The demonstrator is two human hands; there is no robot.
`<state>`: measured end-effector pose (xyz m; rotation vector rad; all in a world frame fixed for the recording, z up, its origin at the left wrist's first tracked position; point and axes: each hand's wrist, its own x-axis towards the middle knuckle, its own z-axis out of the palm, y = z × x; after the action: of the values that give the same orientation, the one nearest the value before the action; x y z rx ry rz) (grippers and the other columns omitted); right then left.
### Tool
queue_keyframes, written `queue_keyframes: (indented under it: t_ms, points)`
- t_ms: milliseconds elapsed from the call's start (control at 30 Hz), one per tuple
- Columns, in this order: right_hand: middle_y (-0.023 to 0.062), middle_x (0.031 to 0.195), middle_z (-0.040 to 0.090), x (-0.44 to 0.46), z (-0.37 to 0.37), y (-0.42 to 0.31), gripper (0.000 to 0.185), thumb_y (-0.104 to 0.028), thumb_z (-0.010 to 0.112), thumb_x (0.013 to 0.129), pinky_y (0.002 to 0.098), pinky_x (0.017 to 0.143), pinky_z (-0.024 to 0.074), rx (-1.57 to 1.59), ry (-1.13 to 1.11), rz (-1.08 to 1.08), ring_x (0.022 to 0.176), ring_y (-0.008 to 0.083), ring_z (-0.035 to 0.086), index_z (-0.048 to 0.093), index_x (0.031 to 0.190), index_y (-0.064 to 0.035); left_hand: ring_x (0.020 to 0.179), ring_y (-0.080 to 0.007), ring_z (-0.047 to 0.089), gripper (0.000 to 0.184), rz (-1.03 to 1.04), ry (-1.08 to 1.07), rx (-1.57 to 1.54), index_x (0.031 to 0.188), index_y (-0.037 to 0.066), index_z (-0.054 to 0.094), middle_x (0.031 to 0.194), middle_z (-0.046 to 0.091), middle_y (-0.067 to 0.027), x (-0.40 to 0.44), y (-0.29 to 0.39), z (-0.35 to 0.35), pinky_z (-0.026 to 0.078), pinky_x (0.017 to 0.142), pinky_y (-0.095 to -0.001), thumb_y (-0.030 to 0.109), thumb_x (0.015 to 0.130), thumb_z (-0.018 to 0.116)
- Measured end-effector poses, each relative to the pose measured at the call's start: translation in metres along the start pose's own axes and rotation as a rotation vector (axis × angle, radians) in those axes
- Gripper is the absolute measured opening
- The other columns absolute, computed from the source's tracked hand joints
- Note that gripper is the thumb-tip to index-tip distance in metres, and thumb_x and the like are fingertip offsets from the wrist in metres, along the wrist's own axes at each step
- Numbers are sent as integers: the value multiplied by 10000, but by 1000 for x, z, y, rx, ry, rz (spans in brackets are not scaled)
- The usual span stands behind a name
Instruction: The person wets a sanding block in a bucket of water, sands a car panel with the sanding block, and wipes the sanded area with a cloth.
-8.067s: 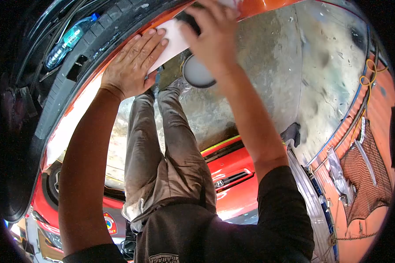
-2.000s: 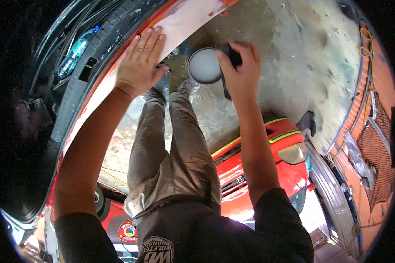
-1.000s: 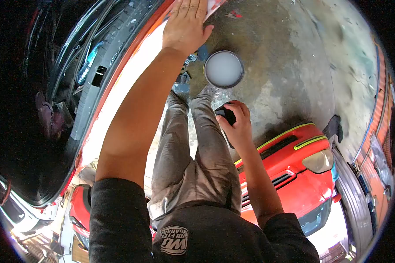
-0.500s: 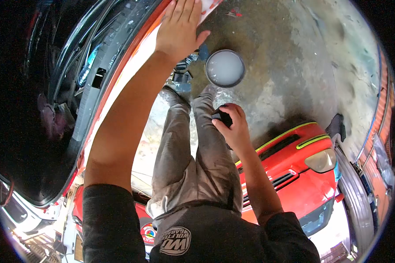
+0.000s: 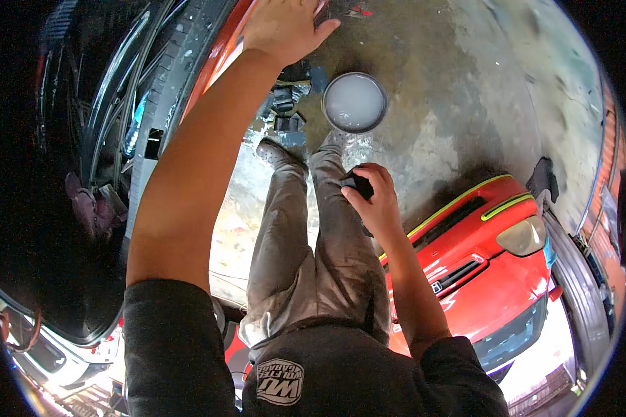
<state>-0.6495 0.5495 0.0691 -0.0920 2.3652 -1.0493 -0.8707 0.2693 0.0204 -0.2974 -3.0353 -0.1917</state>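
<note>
1 camera, 1 view: head-worn, facing forward and steeply down along the wearer's own body. Fisheye-wide: black corners, straight edges bowing toward the rim. Shirt (image 5: 368,375) fills the bottom, close to the lens. Trousers (image 5: 278,257) run up-frame to the shoes (image 5: 278,153) above center, so frame top = forward across the floor (image 5: 452,104). 2 arms (image 5: 181,194) enter from the bottom; left hand (image 5: 282,31) is cropped by the top edge, right hand (image 5: 375,201) is fully in frame near center. Round container (image 5: 355,131) seen from above. Red car (image 5: 494,292) at lower right shows inverted, windshield (image 5: 515,337) toward frame bottom.
</note>
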Motion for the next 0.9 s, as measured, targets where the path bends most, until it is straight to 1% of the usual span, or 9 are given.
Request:
queue_keyframes:
  t_ms: [133, 300, 500, 600, 700, 800, 900]
  points:
    - [174, 1244, 640, 5, 2, -8, 407, -205, 822, 816, 476, 1050, 455, 25, 3, 3, 1208, 394, 566, 655, 1153, -51, 1578, -340, 179, 903, 0, -95, 7, 1594, -54, 261, 1676, 231, -243, -10, -1, -11, 117, 1294, -454, 542, 977, 544]
    - [177, 1257, 635, 4, 9, -5, 402, -207, 810, 821, 477, 1065, 444, 1, -30, -48, 1214, 402, 562, 654, 1157, -53, 1583, -340, 165, 876, 13, -77, -26, 1590, -47, 276, 1674, 235, -244, -24, -4, -7, 95, 1297, -459, 534, 986, 532]
    - [193, 1313, 610, 3, 14, -3, 373, -189, 742, 870, 477, 1080, 429, 13, -95, -26, 1239, 404, 544, 636, 1199, -50, 1584, -359, 152, 878, 46, -91, -49, 1590, -47, 281, 1668, 238, -253, -36, -8, -8, 71, 1299, -479, 538, 985, 532]
    - [199, 1292, 619, 5, 15, 0, 320, -179, 693, 925, 451, 1055, 450, 44, -107, -14, 1201, 373, 581, 625, 1206, -41, 1581, -371, 157, 882, 55, -80, -60, 1584, -54, 289, 1663, 242, -261, -42, -9, -10, 78, 1297, -488, 531, 977, 550]
    - [175, 1218, 653, 10, 11, 5, 293, -188, 643, 983, 403, 1019, 474, 376, -208, 239, 1143, 304, 627, 610, 1218, -17, 1576, -384, 169, 895, 70, -78, -80, 1577, -61, 298, 1657, 252, -267, -50, -10, -14, 93, 1294, -496, 517, 959, 588]
    - [128, 1134, 687, 24, 8, 31, 305, -212, 619, 1018, 354, 976, 486, 437, -212, 369, 1076, 231, 648, 600, 1236, -1, 1572, -400, 178, 919, 94, -111, -110, 1573, -65, 302, 1651, 258, -277, -63, -18, -14, 107, 1290, -506, 511, 934, 627]
    - [103, 1097, 703, 60, 2, 53, 325, -242, 603, 1034, 343, 963, 482, 764, -210, 713, 1052, 207, 646, 599, 1254, -4, 1569, -412, 183, 943, 89, -173, -110, 1571, -69, 303, 1648, 256, -289, -64, -18, -16, 111, 1286, -514, 519, 918, 646]
